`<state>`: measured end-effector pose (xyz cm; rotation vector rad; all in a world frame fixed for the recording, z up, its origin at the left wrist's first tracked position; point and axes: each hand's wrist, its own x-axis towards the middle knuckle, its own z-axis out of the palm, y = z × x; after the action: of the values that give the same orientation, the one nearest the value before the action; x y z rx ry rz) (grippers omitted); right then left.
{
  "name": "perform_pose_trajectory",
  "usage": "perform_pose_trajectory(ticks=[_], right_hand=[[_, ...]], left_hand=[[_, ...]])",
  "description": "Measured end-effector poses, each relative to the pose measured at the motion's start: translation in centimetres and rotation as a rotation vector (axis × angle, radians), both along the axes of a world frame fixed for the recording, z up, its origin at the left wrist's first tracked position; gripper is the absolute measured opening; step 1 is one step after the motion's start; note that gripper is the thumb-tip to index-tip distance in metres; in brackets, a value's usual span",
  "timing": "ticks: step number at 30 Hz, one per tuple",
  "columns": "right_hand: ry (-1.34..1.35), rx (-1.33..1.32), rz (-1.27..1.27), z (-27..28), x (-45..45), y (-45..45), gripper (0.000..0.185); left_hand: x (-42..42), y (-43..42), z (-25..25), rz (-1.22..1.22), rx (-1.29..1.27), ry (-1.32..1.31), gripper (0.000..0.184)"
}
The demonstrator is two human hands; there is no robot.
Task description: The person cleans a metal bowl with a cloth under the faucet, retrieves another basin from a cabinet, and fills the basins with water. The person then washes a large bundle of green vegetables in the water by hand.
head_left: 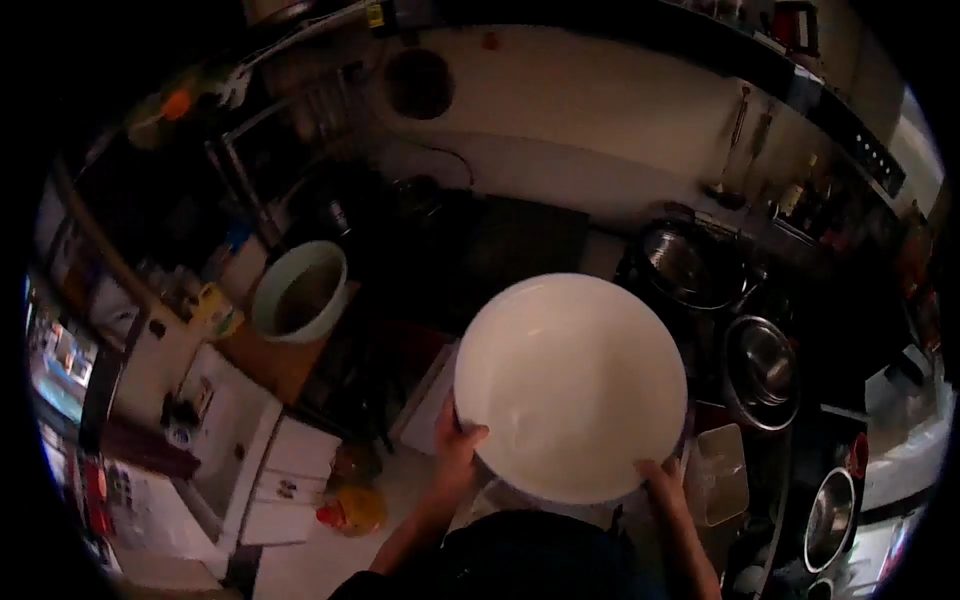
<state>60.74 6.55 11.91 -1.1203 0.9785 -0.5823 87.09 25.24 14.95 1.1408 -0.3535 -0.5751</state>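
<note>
A large round white basin (pixel 570 385) fills the lower middle of the view, its pale inside facing up. My left hand (pixel 460 440) grips its lower left rim, with the thumb over the edge. At the lower right rim my right hand (pixel 660 478) holds on in the same way. The fingers of both hands are partly hidden beneath the basin.
A pale green bowl (pixel 300 292) stands on a wooden surface (pixel 270 355) at the left. Metal pans (pixel 685 262) and a steel bowl (pixel 765 370) are at the right, near a clear plastic container (pixel 720 475). Ladles (pixel 735 150) hang on the back wall.
</note>
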Motion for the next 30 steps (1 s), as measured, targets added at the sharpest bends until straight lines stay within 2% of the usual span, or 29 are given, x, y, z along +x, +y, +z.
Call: perform_pose_trajectory(ticks=[2, 4, 6, 8, 10, 13, 15, 16, 19, 22, 24, 25, 26, 27, 28, 29, 30], right_hand=[[-0.064, 0.023, 0.056, -2.8, 4.2, -2.2, 0.054], [-0.055, -0.041, 0.145, -2.6, 9.8, -4.2, 0.049], [0.106, -0.030, -0.037, -1.0, 14.9, -4.9, 0.042], [0.256, 0.001, 0.148, 2.5, 19.4, -6.9, 0.055], [-0.043, 0.050, 0.212, -1.3, 22.8, -9.6, 0.054], [-0.213, -0.004, 0.207, -4.0, 27.4, -12.3, 0.052], [-0.093, 0.036, 0.185, -3.3, 30.1, -13.6, 0.050], [-0.031, 0.058, 0.173, -3.1, 31.0, -13.8, 0.049], [0.045, 0.036, 0.032, -9.0, 34.3, -15.9, 0.045], [-0.076, -0.015, 0.172, -6.6, 34.6, -15.5, 0.042], [-0.195, -0.109, 0.293, -8.0, 34.6, -15.5, 0.045], [-0.242, -0.168, 0.319, -8.4, 33.9, -15.8, 0.046], [-0.101, -0.055, 0.274, -5.3, 33.6, -15.5, 0.050], [0.027, 0.073, 0.234, -1.9, 34.2, -14.9, 0.054], [-0.002, 0.131, 0.344, -4.6, 34.1, -16.0, 0.059], [-0.006, 0.092, 0.406, -5.0, 33.5, -15.9, 0.056], [-0.012, 0.052, 0.465, -5.2, 32.8, -15.8, 0.054]], left_hand=[[5.0, -1.6, -0.2, 0.007, -0.017, -0.022, 0.076], [10.6, -3.6, -1.0, -0.004, -0.014, 0.015, 0.077], [16.2, -5.8, -3.2, -0.012, -0.068, 0.013, 0.077], [20.3, -7.7, -3.8, -0.032, -0.101, 0.058, 0.077], [23.9, -9.8, -4.1, -0.059, -0.137, 0.147, 0.077], [28.5, -12.3, -5.8, -0.009, -0.068, 0.071, 0.075], [31.2, -13.7, -7.4, -0.007, -0.072, 0.043, 0.074], [32.3, -14.1, -8.2, -0.006, -0.073, 0.032, 0.073], [34.5, -15.3, -8.7, -0.026, -0.066, 0.102, 0.071], [35.9, -15.7, -10.1, -0.006, -0.006, 0.106, 0.072], [36.5, -15.2, -12.7, 0.057, -0.028, 0.117, 0.063], [37.1, -15.3, -13.4, 0.072, 0.026, 0.139, 0.065], [37.4, -16.2, -14.0, 0.071, 0.080, 0.165, 0.068], [37.1, -16.1, -12.4, 0.007, 0.063, 0.132, 0.067], [37.5, -15.7, -13.0, -0.048, -0.011, 0.094, 0.070], [38.6, -15.8, -14.2, 0.016, 0.118, 0.132, 0.073], [35.2, -15.4, -8.9, -0.057, 0.075, -0.056, 0.078]])
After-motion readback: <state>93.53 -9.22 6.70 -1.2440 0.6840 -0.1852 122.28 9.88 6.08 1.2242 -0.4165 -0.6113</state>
